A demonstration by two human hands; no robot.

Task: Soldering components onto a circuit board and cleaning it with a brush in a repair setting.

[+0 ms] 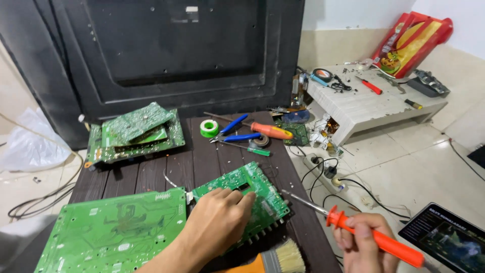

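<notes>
My left hand (pixel 216 222) rests on a small green circuit board (pixel 262 194) on the dark wooden table (pixel 207 156), fingertips pressing near the board's middle. My right hand (pixel 365 247) grips an orange-handled soldering iron (pixel 384 241), whose metal tip points left toward the board's right edge, just short of it. A larger green circuit board (pixel 113 232) lies at the lower left, next to the small one.
A stack of green boards (pixel 134 134) lies at the back left. A green tape roll (pixel 208 128), blue-handled pliers (pixel 237 135), an orange screwdriver (pixel 272 131) sit behind. A brush (pixel 283 258) is near my wrist. A black TV back panel (pixel 166 50) stands behind; a tablet (pixel 447 237) and a power strip (pixel 323 169) lie on the floor.
</notes>
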